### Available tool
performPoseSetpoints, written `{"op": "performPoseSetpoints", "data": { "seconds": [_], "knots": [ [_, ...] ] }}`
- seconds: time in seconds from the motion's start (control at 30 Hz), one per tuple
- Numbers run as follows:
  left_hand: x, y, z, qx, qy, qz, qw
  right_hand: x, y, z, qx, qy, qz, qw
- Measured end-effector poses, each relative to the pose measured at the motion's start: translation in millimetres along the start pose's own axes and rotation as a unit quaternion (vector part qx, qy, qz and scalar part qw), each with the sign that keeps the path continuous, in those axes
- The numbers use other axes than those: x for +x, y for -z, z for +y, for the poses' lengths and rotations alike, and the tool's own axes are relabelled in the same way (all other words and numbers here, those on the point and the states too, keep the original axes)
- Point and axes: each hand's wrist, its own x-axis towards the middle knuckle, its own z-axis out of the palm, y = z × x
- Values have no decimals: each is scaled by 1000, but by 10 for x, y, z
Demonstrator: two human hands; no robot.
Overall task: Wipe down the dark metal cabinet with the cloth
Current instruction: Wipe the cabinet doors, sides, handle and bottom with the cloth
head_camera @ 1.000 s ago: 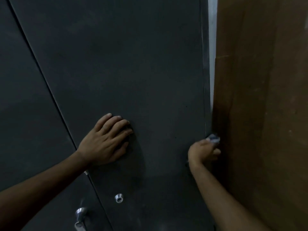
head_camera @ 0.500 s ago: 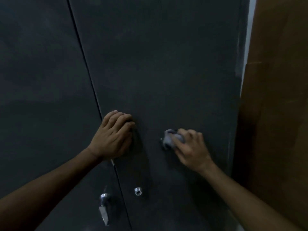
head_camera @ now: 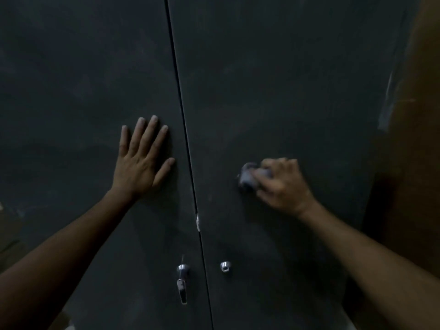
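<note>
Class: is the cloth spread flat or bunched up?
Bunched: the cloth is a small wad gripped by the right hand against the cabinet door.

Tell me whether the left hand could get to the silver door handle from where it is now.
Probably yes. The left hand lies flat on the left door of the cabinet, holding nothing, and the silver handle hangs lower on that door with only bare panel between them.

Brown panel (head_camera: 414, 163) (right) beside cabinet (head_camera: 285, 79)
</note>
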Motion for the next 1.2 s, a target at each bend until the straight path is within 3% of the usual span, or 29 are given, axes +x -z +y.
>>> {"op": "performPoseSetpoints", "data": {
  "seconds": [0.07,0.13,0.17,0.23,0.3,0.37,0.43,0.53,0.6,0.67,0.73,0.8,0.83,0.9,0.97,1.03,1.13,1.2],
  "knots": [
    [1,-35,-10,12,0,0,1000,353,153,370,-29,-165,67,984],
    [-1,-66,-20,20,-1,3,1000,966,180,364,-60,-366,153,916],
    [-1,-83,-27,22,-5,6,1000,1226,113,206,-65,-397,172,899],
    [-18,-102,-25,26,-10,5,1000,1422,-98,-297,-34,-307,161,937],
    [-30,-93,-29,27,-10,4,1000,1028,-365,-865,11,-119,89,989],
    [-42,-76,-14,28,-10,-2,1000,272,-465,-1204,39,53,-28,997],
    [-26,-74,-8,29,-8,-4,1000,-328,-450,-1132,45,130,-102,985],
    [-17,-67,-12,22,-4,-13,1000,-498,-361,-681,39,64,-60,995],
    [-8,-49,-4,23,-2,-17,1000,-161,-354,-642,40,-69,-1,997],
    [-16,-15,-9,18,-7,-15,1000,257,-482,-1029,59,-197,40,978],
    [-14,44,-36,7,-22,-10,1000,464,-645,-1609,82,-170,33,982],
    [-42,133,-164,-15,-51,-3,999,289,-770,-2004,81,-27,-18,996],
    [-64,183,-267,-22,-58,5,998,93,-787,-2066,86,30,-51,995],
    [-172,314,-535,-27,-51,17,998,-225,-703,-2018,106,63,-106,987],
    [-324,435,-857,-19,-43,23,999,-218,-602,-1858,101,13,-85,991],
    [-475,524,-1127,-15,-48,8,999,171,-577,-1750,74,-98,-2,992],
    [-588,571,-1401,-17,-53,-11,998,1084,-667,-1920,71,-294,111,947],
    [-598,601,-1607,-18,-68,-13,997,1360,-804,-2359,61,-269,113,954]
  ]
}}
